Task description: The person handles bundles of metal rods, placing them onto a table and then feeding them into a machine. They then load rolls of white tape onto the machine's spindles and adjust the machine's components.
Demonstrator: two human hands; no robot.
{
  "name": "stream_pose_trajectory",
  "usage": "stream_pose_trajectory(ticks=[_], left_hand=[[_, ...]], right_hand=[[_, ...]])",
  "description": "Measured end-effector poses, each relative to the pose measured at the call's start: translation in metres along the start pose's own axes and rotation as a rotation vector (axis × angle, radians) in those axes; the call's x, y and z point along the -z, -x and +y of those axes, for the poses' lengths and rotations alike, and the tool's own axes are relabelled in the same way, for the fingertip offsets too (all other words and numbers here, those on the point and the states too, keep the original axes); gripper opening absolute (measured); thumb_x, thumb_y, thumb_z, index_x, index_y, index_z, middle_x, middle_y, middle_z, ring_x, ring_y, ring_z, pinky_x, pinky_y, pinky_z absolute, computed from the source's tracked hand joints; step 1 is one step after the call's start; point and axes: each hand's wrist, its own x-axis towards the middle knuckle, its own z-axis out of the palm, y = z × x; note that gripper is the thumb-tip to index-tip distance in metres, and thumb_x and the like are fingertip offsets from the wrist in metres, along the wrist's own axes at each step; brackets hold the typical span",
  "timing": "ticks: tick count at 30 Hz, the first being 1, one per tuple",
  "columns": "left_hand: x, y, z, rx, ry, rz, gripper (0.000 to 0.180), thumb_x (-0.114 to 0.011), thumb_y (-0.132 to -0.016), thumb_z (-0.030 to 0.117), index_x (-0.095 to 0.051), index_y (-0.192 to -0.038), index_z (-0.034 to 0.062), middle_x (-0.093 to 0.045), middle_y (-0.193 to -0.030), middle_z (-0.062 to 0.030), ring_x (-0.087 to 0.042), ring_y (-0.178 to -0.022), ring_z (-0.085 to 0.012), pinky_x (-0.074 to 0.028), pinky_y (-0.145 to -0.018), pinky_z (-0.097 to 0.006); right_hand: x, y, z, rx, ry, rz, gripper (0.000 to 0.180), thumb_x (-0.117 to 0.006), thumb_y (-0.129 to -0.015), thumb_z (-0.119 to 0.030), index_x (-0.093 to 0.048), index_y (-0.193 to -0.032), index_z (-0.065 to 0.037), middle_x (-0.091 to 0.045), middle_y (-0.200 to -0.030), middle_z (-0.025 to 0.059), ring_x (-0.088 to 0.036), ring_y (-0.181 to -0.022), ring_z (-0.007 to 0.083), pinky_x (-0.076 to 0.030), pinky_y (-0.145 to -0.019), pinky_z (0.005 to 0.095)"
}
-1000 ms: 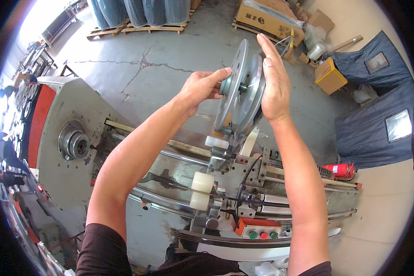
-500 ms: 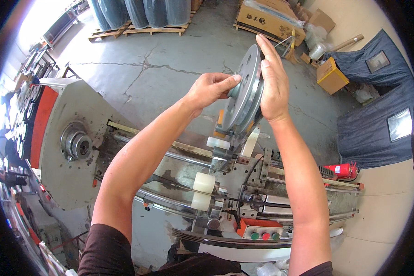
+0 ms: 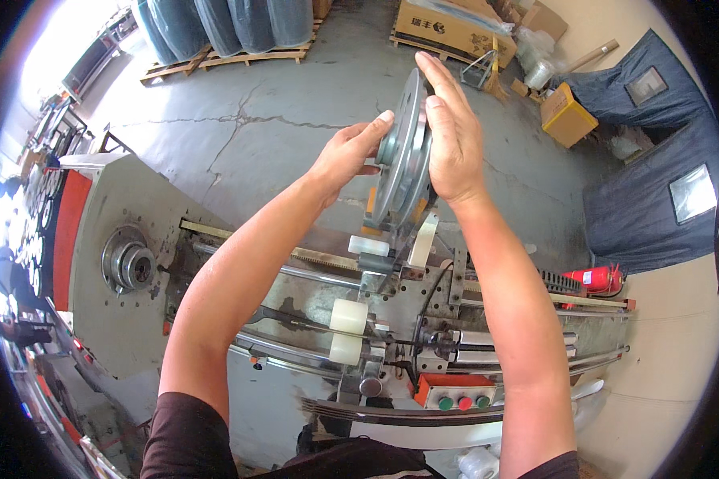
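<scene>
A grey metal disc with round holes stands on edge above the far side of the machine. Around its small hub on the left face, my left hand is partly curled, its thumb at the hub's upper edge and fingertips lower down. My right hand lies flat along the disc's right side, fingers stretched upward and palm toward the rim. Its palm side is mostly hidden. Below the disc are a small white roller and a pale tape-like roll.
The machine bed carries rails, a larger white roller and a red button box. Left stands a grey headstock with a round chuck. A fire extinguisher is at right; a yellow-brown carton and wrapped rolls stand beyond.
The disc and both hands sit slightly farther left and higher in the picture. My left thumb has shifted from the hub's end to its upper edge. The whole view has shifted a little.
</scene>
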Motion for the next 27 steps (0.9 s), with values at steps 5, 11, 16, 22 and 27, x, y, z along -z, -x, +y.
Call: stream_pose_trajectory(ticks=[5, 11, 16, 22, 27], left_hand=[[-0.003, 0.002, 0.010, 0.162, -0.209, 0.000, 0.062, -0.047, -0.100, 0.058, -0.060, -0.123, 0.0013, -0.066, -0.112, -0.0078, -0.064, -0.097, -0.0162, -0.046, -0.096, -0.036], [0.027, -0.004, -0.010, -0.304, -0.263, -0.243, 0.048, -0.060, -0.097, 0.022, -0.049, -0.141, 0.0049, -0.058, -0.130, -0.0089, -0.052, -0.124, -0.0201, -0.040, -0.108, -0.037], [0.022, 0.000, -0.009, -0.523, -0.018, -0.216, 0.071, -0.072, -0.081, 0.001, -0.042, -0.145, 0.0070, -0.042, -0.149, -0.0126, -0.033, -0.145, -0.0272, -0.028, -0.118, -0.041], [0.010, -0.003, -0.003, 0.063, -0.058, 0.115, 0.076, -0.046, -0.093, 0.070, -0.060, -0.118, -0.0001, -0.063, -0.098, -0.0102, -0.062, -0.087, -0.0174, -0.054, -0.075, -0.034], [0.000, -0.001, 0.001, 0.183, -0.293, -0.004, 0.086, -0.032, -0.092, 0.078, -0.068, -0.112, 0.0034, -0.062, -0.083, -0.0072, -0.059, -0.076, -0.0176, -0.052, -0.067, -0.034]], right_hand=[[0.002, 0.003, 0.003, -0.026, -0.016, 0.016, 0.045, -0.042, -0.101, -0.029, -0.056, -0.136, -0.004, -0.052, -0.142, 0.0220, -0.046, -0.137, 0.0365, -0.035, -0.113, 0.0387], [0.000, 0.001, 0.004, 0.008, -0.004, 0.005, 0.046, -0.040, -0.101, -0.029, -0.055, -0.138, -0.005, -0.051, -0.144, 0.0200, -0.049, -0.132, 0.0330, -0.040, -0.105, 0.0359], [0.004, 0.002, 0.009, 0.101, 0.134, -0.003, 0.047, -0.038, -0.101, -0.024, -0.054, -0.141, -0.006, -0.049, -0.148, 0.0153, -0.054, -0.125, 0.0227, -0.049, -0.093, 0.0300], [-0.001, 0.003, 0.004, 0.023, -0.031, 0.012, 0.046, -0.041, -0.102, -0.030, -0.056, -0.136, -0.002, -0.054, -0.140, 0.0215, -0.048, -0.134, 0.0364, -0.036, -0.112, 0.0388], [0.001, 0.002, 0.009, 0.040, -0.030, 0.010, 0.046, -0.042, -0.101, -0.030, -0.056, -0.134, -0.001, -0.055, -0.139, 0.0221, -0.049, -0.133, 0.0366, -0.036, -0.112, 0.0383]])
